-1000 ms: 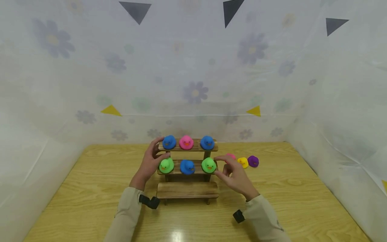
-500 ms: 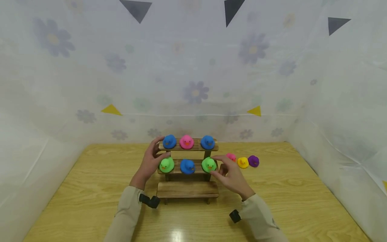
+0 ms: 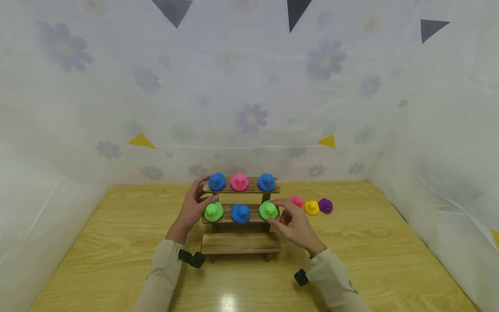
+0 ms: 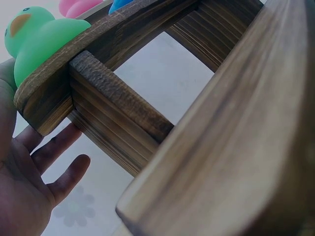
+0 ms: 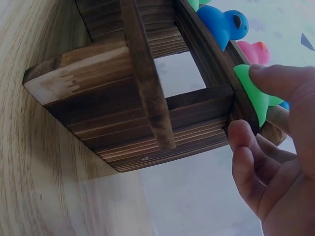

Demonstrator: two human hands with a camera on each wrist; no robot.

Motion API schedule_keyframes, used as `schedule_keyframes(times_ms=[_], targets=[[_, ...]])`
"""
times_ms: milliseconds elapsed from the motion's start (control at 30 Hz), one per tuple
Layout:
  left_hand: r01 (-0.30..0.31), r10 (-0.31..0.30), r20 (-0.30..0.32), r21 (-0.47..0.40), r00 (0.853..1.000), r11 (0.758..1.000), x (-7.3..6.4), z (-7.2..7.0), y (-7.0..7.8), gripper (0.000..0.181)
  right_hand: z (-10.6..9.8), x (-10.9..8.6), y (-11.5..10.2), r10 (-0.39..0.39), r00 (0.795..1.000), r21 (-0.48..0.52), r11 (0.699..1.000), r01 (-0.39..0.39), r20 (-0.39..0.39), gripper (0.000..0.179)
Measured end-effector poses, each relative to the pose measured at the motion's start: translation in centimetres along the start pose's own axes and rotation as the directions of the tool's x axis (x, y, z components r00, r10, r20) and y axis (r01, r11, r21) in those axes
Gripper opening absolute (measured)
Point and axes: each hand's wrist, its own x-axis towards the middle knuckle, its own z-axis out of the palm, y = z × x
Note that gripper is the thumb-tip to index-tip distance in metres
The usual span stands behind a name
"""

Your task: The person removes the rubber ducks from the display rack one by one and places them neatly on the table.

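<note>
A three-tier wooden stand (image 3: 241, 244) holds small rubber ducks on its upper two tiers. My right hand (image 3: 300, 227) pinches the green duck (image 3: 268, 210) at the right end of the middle tier; in the right wrist view its thumb lies on that duck's side. At the stand's left end is my left hand (image 3: 189, 212), its thumb beside the other green duck (image 3: 213, 211) and its fingers reaching up by the top tier. The left wrist view shows those fingers loosely spread behind the shelf end. A blue duck (image 3: 240, 213) sits between the green ones.
Along the top tier stand a blue duck (image 3: 217, 181), a pink duck (image 3: 239, 182) and another blue duck (image 3: 267, 182). Right of the stand, a pink duck (image 3: 296, 201), a yellow duck (image 3: 312, 207) and a purple duck (image 3: 325, 206) rest on the wooden table (image 3: 370, 242).
My right hand has moved slightly left, its thumb and finger coming in around the right green duck. The left hand keeps its place at the stand.
</note>
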Motion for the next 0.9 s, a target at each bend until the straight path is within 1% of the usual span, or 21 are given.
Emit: schedule_keyframes(times_ms=[200, 333, 433, 633, 900], targets=[[-0.003, 0.003, 0.000, -0.003, 1.000, 1.000, 0.1, 0.0, 0.0, 0.063, -0.2, 0.1, -0.2, -0.001, 1.000, -0.015, 1.000, 0.001, -0.006, 0.037], [-0.005, 0.005, 0.001, -0.007, 1.000, 1.000, 0.3, 0.0, 0.1, 0.062, -0.3, 0.1, -0.3, 0.012, 1.000, -0.040, 0.999, -0.013, -0.011, 0.037], [-0.009, 0.009, 0.000, -0.009, 1.000, 1.000, 0.4, 0.0, 0.1, 0.063, -0.5, 0.2, -0.4, 0.017, 1.000, -0.040, 0.999, -0.017, -0.011, 0.037], [-0.007, 0.007, 0.002, -0.007, 1.000, 1.000, 0.3, 0.1, 0.1, 0.064, -0.8, 0.1, -0.6, 0.022, 1.000, -0.043, 0.999, -0.022, -0.004, 0.038], [0.007, -0.007, -0.001, -0.009, 1.000, 1.000, 0.0, -0.1, -0.1, 0.064, -1.3, -0.1, -0.6, 0.048, 0.999, -0.059, 0.997, -0.049, -0.020, 0.041]])
